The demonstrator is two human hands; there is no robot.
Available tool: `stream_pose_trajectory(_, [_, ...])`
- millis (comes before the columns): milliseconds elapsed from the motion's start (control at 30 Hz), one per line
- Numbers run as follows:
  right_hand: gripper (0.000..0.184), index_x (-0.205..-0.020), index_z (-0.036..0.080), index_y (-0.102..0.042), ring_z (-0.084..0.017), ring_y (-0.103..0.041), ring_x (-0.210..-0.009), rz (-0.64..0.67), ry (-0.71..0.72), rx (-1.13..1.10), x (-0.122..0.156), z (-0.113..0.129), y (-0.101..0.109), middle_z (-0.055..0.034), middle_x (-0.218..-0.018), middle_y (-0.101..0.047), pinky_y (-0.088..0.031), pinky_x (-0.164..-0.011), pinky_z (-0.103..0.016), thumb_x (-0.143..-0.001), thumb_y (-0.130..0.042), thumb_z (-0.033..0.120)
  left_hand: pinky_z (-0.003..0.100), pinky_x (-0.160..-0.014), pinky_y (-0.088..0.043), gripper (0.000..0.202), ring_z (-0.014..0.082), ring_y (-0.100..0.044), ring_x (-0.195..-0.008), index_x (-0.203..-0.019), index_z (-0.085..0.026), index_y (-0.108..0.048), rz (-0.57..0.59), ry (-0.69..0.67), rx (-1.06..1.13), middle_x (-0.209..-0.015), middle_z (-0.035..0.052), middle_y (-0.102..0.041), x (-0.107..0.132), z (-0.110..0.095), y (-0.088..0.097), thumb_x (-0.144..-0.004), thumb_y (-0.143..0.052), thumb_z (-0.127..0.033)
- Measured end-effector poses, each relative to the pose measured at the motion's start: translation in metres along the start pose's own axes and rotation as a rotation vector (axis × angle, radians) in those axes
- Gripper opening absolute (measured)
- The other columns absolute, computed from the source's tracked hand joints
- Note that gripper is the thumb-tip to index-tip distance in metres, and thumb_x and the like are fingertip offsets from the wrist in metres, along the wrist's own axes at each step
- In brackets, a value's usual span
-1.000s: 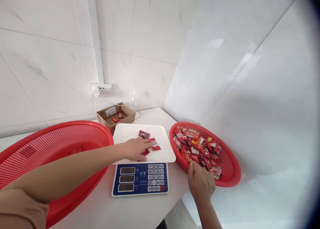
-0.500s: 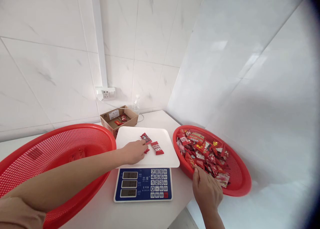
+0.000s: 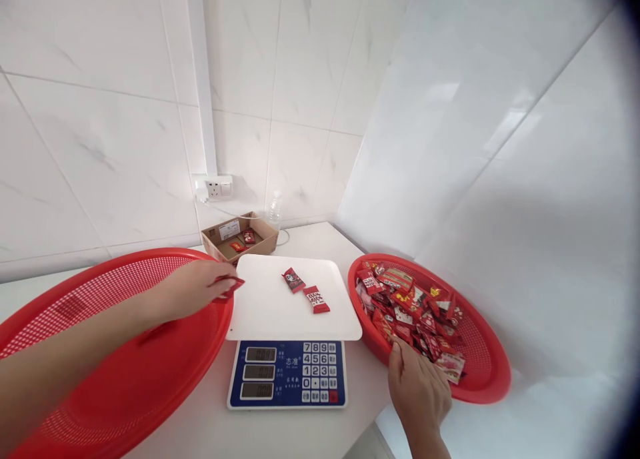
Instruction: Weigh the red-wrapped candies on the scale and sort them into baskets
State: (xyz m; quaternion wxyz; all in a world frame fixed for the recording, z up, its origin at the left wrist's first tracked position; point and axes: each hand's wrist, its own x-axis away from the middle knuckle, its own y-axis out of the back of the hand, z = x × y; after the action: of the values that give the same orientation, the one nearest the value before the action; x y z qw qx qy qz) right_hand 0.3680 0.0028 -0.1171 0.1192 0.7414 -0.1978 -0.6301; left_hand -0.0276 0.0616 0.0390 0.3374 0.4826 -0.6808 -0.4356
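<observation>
Red packet (image 3: 231, 287) sits pinched in the left hand (image 3: 193, 287) fingertips, over the large red basket (image 3: 75, 379) rim. Right hand (image 3: 419, 395), fingers curled together, touches the packet-filled small basket (image 3: 487, 379). Two packets lie on the scale tray (image 3: 265, 309).

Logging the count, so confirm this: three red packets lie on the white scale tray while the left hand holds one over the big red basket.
Not three. The head view shows two red packets on the white scale tray. The left hand does hold one packet over the big red basket.
</observation>
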Motion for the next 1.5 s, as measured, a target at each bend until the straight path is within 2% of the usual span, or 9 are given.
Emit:
stream_pose_trajectory(133, [0.017,-0.088,0.011,-0.069,-0.015,-0.057,-0.058,-0.003,0.003,-0.007,0.0,0.0,-0.001,-0.0056,-0.066,-0.07,-0.039,-0.067,-0.028,-0.089,-0.055,0.019,0.025,-0.059,-0.052,0.027,0.0193,-0.067,-0.068,-0.076,-0.025,-0.062,0.024,0.128,0.007,-0.074,-0.003,-0.071,0.026,0.043,0.009,-0.088,-0.042,-0.039])
stream_pose_trajectory(267, [0.015,-0.088,0.012,-0.069,-0.015,-0.057,-0.058,-0.024,0.004,0.007,0.001,-0.001,-0.002,-0.0044,-0.063,-0.069,-0.039,-0.066,-0.028,-0.088,-0.056,0.019,0.03,-0.056,-0.05,0.029,0.0222,-0.064,-0.062,-0.075,-0.024,-0.061,0.012,0.132,-0.081,-0.07,0.0017,-0.069,0.024,0.055,0.005,-0.086,-0.045,-0.045])
stream_pose_trajectory(467, [0.021,-0.089,0.014,-0.069,-0.015,-0.058,-0.058,0.02,-0.031,0.011,0.005,-0.002,-0.004,-0.0044,-0.066,-0.07,-0.04,-0.067,-0.029,-0.091,-0.051,0.023,0.04,-0.1,-0.043,0.036,0.0275,-0.053,-0.12,-0.117,-0.023,-0.06,0.021,-0.158,-0.11,-0.126,0.0073,-0.062,-0.027,0.0,-0.025,-0.092,-0.038,-0.037])
stream_pose_trajectory(633, [0.023,-0.09,0.013,-0.069,-0.015,-0.059,-0.059,0.045,-0.043,0.02,0.005,0.0,-0.003,-0.0054,-0.067,-0.07,-0.04,-0.068,-0.029,-0.092,-0.049,0.024,0.049,-0.111,-0.031,0.052,0.0296,-0.029,-0.141,-0.138,-0.028,-0.043,0.18,-0.401,-0.147,-0.152,0.009,-0.037,-0.077,-0.055,-0.069,-0.089,-0.051,-0.044])
stream_pose_trajectory(767, [0.02,-0.09,0.012,-0.069,-0.015,-0.06,-0.06,0.027,-0.018,0.002,0.003,0.0,-0.001,-0.005,-0.067,-0.07,-0.04,-0.068,-0.028,-0.092,-0.051,0.022,0.068,-0.102,-0.028,0.062,0.0402,-0.025,-0.14,-0.138,-0.029,-0.043,0.24,-0.421,-0.238,-0.151,0.0142,-0.036,-0.099,-0.078,-0.096,-0.084,-0.054,-0.056])
stream_pose_trajectory(1000, [0.02,-0.09,0.013,-0.07,-0.016,-0.063,-0.062,0.05,-0.052,-0.02,0.005,0.0,-0.002,-0.0055,-0.07,-0.072,-0.042,-0.068,-0.029,-0.092,-0.052,0.022,0.047,-0.09,-0.05,0.032,0.0241,-0.058,-0.109,-0.118,-0.016,-0.057,0.148,-0.461,-0.362,-0.121,0.0093,-0.059,-0.103,-0.074,-0.111,-0.091,-0.056,-0.033])
stream_pose_trajectory(1200, [0.017,-0.09,0.013,-0.07,-0.015,-0.06,-0.061,0.015,-0.025,-0.004,0.004,-0.001,-0.001,-0.0049,-0.067,-0.071,-0.042,-0.068,-0.029,-0.09,-0.055,0.021,0.042,-0.087,-0.05,0.023,0.0219,-0.059,-0.105,-0.11,-0.015,-0.06,0.059,-0.442,-0.333,-0.112,0.0074,-0.063,-0.098,-0.054,-0.094,-0.091,-0.055,-0.028])
stream_pose_trajectory(1333, [0.014,-0.09,0.013,-0.068,-0.015,-0.059,-0.061,-0.004,-0.001,0.0,0.001,0.0,0.0,-0.0041,-0.066,-0.07,-0.041,-0.069,-0.028,-0.089,-0.057,0.02,0.036,-0.086,-0.049,0.031,0.0218,-0.06,-0.104,-0.115,-0.018,-0.058,-0.065,-0.316,-0.277,-0.114,0.0097,-0.063,-0.077,-0.039,-0.061,-0.097,-0.033,-0.023])
stream_pose_trajectory(1500, [0.013,-0.092,0.013,-0.067,-0.014,-0.058,-0.059,0.001,0.014,0.003,0.0,-0.001,0.002,-0.0036,-0.067,-0.07,-0.04,-0.067,-0.027,-0.089,-0.056,0.02,0.038,-0.078,-0.05,0.043,0.0269,-0.063,-0.099,-0.12,-0.023,-0.055,-0.155,-0.052,-0.233,-0.122,0.009,-0.062,-0.03,-0.001,-0.016,-0.096,-0.025,-0.041])
